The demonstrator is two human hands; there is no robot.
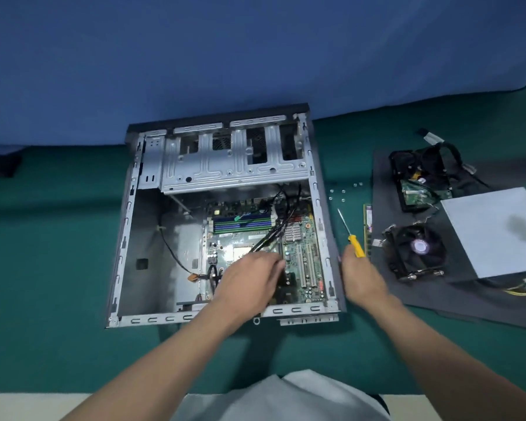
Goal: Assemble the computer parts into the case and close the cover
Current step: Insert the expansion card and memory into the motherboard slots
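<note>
The open computer case [125,238] lies flat on the green table, with its drive cage [234,165] at the far end. The green motherboard [304,256] sits in the case's right half. My left hand [252,278] is inside the case over the board, fingers closed around a bundle of black cables [274,235] that runs up to the far right. My right hand [359,275] is just outside the case's right wall, closed on the lower end of a yellow-handled screwdriver [356,246] whose shaft points away from me.
A dark mat [407,296] to the right carries a CPU cooler fan [416,250], a hard drive with cables [422,183] and a grey power supply [495,229]. A RAM stick [367,229] and several small screws [342,192] lie between case and mat.
</note>
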